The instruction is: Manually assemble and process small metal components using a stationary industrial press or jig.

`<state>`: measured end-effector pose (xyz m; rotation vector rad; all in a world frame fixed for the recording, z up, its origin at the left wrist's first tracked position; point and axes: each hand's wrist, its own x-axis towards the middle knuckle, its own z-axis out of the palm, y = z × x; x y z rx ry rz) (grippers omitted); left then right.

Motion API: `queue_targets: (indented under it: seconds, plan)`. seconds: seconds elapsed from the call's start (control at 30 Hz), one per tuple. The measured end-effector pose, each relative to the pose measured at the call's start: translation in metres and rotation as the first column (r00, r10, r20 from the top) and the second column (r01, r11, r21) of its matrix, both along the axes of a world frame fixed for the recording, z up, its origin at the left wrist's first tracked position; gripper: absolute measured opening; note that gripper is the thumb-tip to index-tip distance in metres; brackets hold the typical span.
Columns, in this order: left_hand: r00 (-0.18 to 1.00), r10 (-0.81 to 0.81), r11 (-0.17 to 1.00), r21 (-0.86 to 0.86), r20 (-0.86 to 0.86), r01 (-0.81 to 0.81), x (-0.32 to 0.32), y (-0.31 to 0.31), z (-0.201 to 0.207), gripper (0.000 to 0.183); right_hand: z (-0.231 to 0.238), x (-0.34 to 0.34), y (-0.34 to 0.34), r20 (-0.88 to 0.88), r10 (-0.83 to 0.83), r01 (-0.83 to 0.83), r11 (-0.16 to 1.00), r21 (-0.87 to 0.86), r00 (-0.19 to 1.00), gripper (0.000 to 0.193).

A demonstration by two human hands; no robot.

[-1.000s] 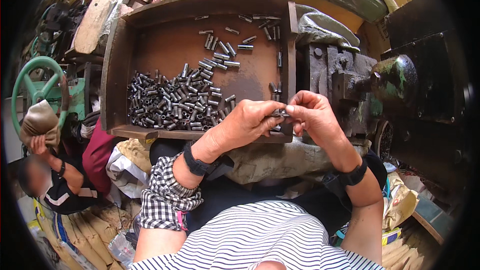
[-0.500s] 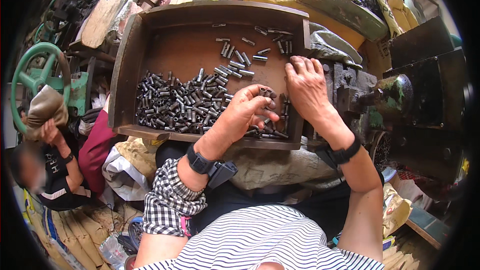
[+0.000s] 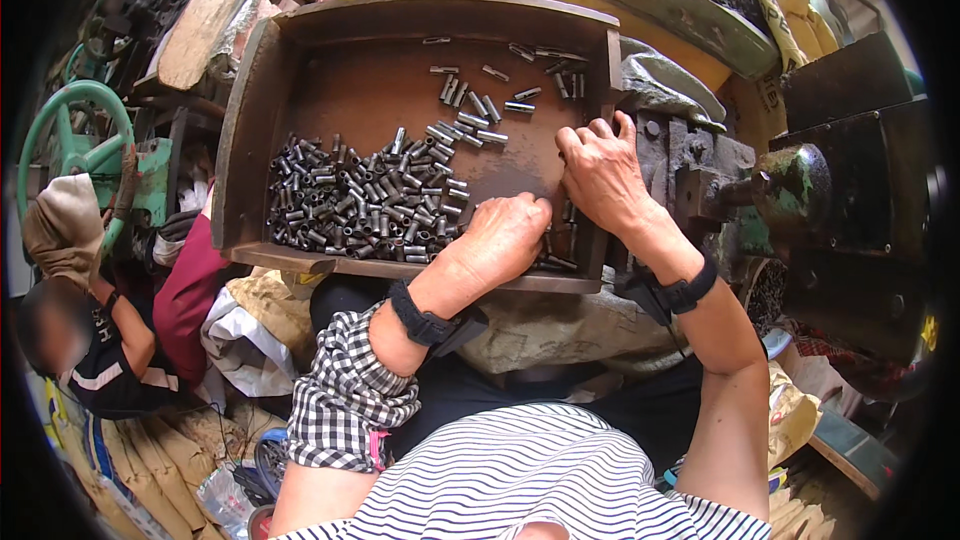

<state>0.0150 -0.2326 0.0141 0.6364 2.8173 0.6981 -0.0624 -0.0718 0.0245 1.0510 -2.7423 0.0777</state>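
A brown shallow tray (image 3: 365, 80) holds many short dark metal tubes (image 3: 375, 195), heaped at its lower left. Loose shinier tubes (image 3: 480, 130) lie scattered across the middle and the far right. My left hand (image 3: 505, 233) is over the near right part of the tray, back up and fingers curled downward; whatever they grip is hidden. At the tray's right wall is my right hand (image 3: 603, 172), fingers bent and closed, fingertips down inside the edge. A few tubes (image 3: 560, 245) show below and between the hands along that wall.
A dark machine with a spindle (image 3: 800, 190) stands close on the right. Behind the tray is a wooden bin (image 3: 680, 15) with metal pieces. On the left, another person with a brown cloth (image 3: 65, 220) sits by a green handwheel (image 3: 85, 130).
My left hand has turned over and come down into the tray; the tubes seen in its fingers are now hidden. My right hand has moved slightly left, its fingers now bent.
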Motion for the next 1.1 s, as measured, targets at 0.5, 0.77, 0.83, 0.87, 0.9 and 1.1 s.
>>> queue_targets:
  seconds: [0.5,0.77,0.83,0.87,0.9,1.1]
  plan:
    - [0.996,0.025,0.968,0.253,-0.089,-0.002,-0.004,0.008,0.008,0.019,0.028,0.068,0.044,0.694,0.218,0.520,0.520,-0.678,0.686,0.022]
    - [0.691,-0.076,0.505,0.625,0.719,-0.595,-0.011,0.007,0.022,0.013,0.029,0.068,0.050,0.811,0.192,0.620,0.555,-0.555,0.553,0.021]
    - [0.623,-0.152,0.408,0.623,0.767,-0.667,-0.010,0.007,0.021,0.013,0.030,0.067,0.050,0.825,0.282,0.657,0.503,-0.562,0.490,0.019]
    - [0.557,-0.239,0.308,0.606,0.796,-0.734,-0.010,0.007,0.020,0.013,0.035,0.067,0.050,0.855,0.290,0.703,0.487,-0.518,0.430,0.017]
    - [0.554,-0.238,0.309,0.603,0.797,-0.735,-0.010,0.007,0.019,0.013,0.038,0.067,0.050,0.881,0.298,0.746,0.471,-0.471,0.367,0.016]
    - [0.563,-0.307,0.166,0.625,0.768,-0.762,-0.009,0.007,0.014,0.008,0.028,0.066,0.054,0.846,0.410,0.789,0.365,-0.495,0.341,0.012]
